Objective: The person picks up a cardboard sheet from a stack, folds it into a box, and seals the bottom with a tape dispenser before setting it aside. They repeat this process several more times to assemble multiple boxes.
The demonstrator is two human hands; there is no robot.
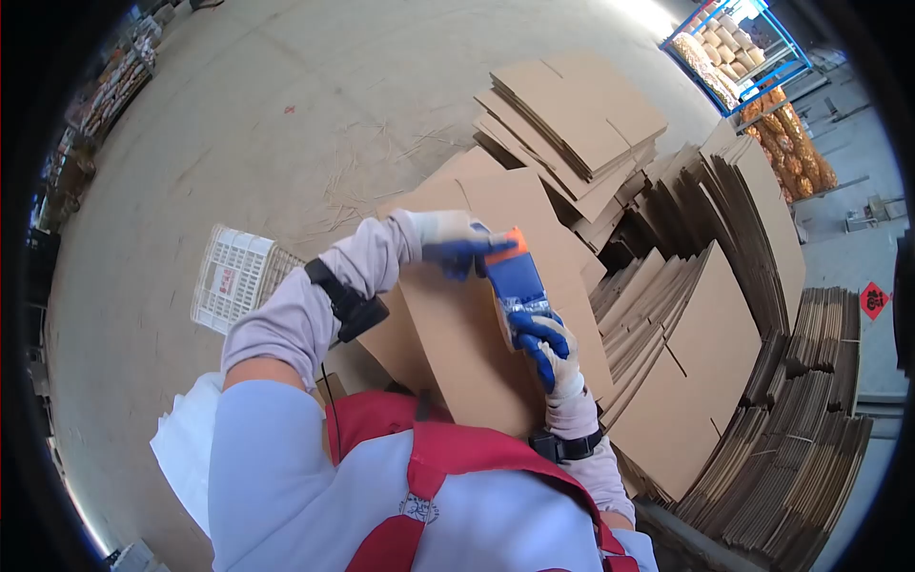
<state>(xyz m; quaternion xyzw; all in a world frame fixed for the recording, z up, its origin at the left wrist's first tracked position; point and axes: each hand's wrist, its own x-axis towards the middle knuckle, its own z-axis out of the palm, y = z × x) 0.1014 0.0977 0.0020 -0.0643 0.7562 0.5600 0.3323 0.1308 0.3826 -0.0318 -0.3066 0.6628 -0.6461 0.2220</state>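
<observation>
My right hand (pixel 550 351), in a white and blue work glove, grips a blue packing tape dispenser (pixel 519 278) with an orange end. Something clear and shiny, like tape, shows beside my fingers. At the orange end is my gloved left hand (pixel 456 245), its fingers curled together and slightly blurred. Whether they pinch a tape end or only touch the dispenser is hard to see. Below both hands stands a brown cardboard box (pixel 467 334) with tall panels, close to my red apron.
Flat cardboard stacks lie ahead (pixel 581 105) and lean at the right (pixel 686 372). More bundled cardboard (pixel 810 419) stands farther right. A white plastic basket (pixel 233 276) sits on the floor at the left. A blue metal frame (pixel 705 91) holds sacks at the back right.
</observation>
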